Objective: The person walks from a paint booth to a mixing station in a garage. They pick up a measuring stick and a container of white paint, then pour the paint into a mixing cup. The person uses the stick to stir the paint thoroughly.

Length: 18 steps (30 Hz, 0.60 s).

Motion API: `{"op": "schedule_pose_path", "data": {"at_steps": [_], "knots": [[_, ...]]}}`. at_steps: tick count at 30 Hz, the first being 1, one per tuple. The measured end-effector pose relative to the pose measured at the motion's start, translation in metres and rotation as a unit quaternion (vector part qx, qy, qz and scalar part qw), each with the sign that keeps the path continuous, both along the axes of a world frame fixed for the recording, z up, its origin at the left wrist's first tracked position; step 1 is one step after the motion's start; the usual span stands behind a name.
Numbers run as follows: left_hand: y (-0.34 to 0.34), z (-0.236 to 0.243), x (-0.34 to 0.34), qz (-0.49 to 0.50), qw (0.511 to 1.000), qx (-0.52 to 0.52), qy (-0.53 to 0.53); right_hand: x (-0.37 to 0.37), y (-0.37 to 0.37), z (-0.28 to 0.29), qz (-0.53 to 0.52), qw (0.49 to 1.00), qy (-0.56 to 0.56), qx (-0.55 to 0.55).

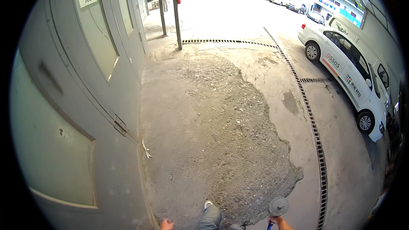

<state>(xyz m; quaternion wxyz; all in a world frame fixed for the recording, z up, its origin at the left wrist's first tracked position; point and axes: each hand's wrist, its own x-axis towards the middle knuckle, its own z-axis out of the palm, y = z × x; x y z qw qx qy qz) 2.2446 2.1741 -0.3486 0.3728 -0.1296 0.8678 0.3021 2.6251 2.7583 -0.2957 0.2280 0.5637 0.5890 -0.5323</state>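
My right hand [276, 220], at the lower edge, is closed around the blue handle [270, 225] of a tool. A round grey disc [278, 206] with a raised centre shows just above that hand; the tool's exact kind is not clear. Further left, the lower edge cuts off my left hand [167, 224], which hangs near the foot of the grey door. Its fingers are too little in view to tell whether they are curled around anything. Between the hands, a grey trouser leg [209, 218] and a white shoe [208, 205] stand over the rough ground.
Grey metal doors [115, 153] with glass panes line the left. Broken, gravelly concrete [238, 123] stretches ahead, bordered by a long drain grate [313, 123]. A white car [345, 66] is parked at right. Posts [177, 17] rise ahead; a white scrap [146, 149] lies by the door.
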Motion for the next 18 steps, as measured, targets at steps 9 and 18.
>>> {"op": "schedule_pose_path", "data": {"at_steps": [9,18], "knots": [[0.33,0.226,-0.36,-0.023,0.951,0.254,0.173,-0.16,0.094,0.09,-0.062,0.986,-0.081,-0.133],[0.415,0.134,-0.465,0.118,0.991,0.063,-0.029,-0.402,0.319,0.07,-0.221,0.964,-0.062,-0.137]]}}
